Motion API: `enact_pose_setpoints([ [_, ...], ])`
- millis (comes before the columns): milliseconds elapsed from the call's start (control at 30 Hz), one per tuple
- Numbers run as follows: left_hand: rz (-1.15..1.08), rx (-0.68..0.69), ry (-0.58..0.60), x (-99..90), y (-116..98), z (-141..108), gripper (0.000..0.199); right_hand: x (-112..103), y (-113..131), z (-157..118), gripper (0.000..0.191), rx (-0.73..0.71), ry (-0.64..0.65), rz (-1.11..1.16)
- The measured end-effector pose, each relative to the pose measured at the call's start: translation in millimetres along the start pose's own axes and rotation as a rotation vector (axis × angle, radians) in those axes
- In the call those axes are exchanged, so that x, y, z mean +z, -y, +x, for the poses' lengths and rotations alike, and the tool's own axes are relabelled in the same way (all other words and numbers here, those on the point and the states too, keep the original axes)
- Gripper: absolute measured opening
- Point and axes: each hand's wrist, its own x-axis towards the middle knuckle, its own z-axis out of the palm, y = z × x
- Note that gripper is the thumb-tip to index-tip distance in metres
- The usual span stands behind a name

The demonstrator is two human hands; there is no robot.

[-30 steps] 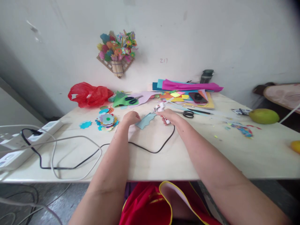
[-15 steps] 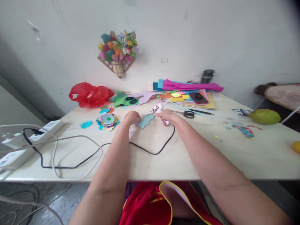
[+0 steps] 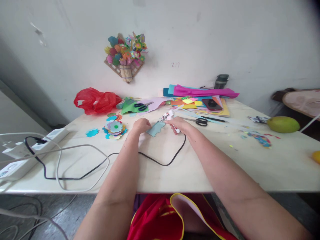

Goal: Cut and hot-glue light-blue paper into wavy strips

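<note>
A grey-blue piece of craft sheet (image 3: 156,129) with a scalloped edge is pinched at its left end by my left hand (image 3: 142,125), whose fingers are closed. My right hand (image 3: 180,124) is wrapped round a white glue gun (image 3: 169,115) with a black cord. The gun's front end is by the upper edge of the sheet; whether they touch I cannot tell. Left of my left hand lies a stack of flower-shaped cutouts (image 3: 115,128), with a single blue cutout (image 3: 92,132) beside it. Black-handled scissors (image 3: 201,122) lie just right of my right hand.
A white power strip (image 3: 55,134) and looping cables lie on the left. At the back are a red plastic bag (image 3: 96,100), another pair of scissors (image 3: 141,107), coloured sheets (image 3: 200,91) and a dark bottle (image 3: 221,81). A green mango-like fruit (image 3: 283,124) and scraps (image 3: 262,139) lie right.
The grey-blue sheet and my left hand have shifted very slightly to the right, and the sheet's tilt has changed a little. My right hand stays almost in place.
</note>
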Motion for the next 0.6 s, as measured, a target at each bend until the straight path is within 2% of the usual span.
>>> enact_pose_setpoints([
  [167,0.000,-0.013,0.006,1.6,0.4,1.4,0.025,-2.5,-4.9,8.9,0.031,0.026,-0.082,0.018],
  [367,0.001,0.013,0.032,-6.2,7.2,-2.1,0.025,0.1,-5.4,9.7,0.030,0.030,-0.082,0.015],
  [533,-0.021,-0.020,0.209,-16.3,15.1,-6.2,0.027,0.6,-5.5,11.8,0.028,0.044,-0.079,-0.005],
  [600,-0.029,-0.026,0.239,-16.9,16.0,-6.1,0.027,0.4,-5.5,12.4,0.029,0.050,-0.075,-0.022],
])
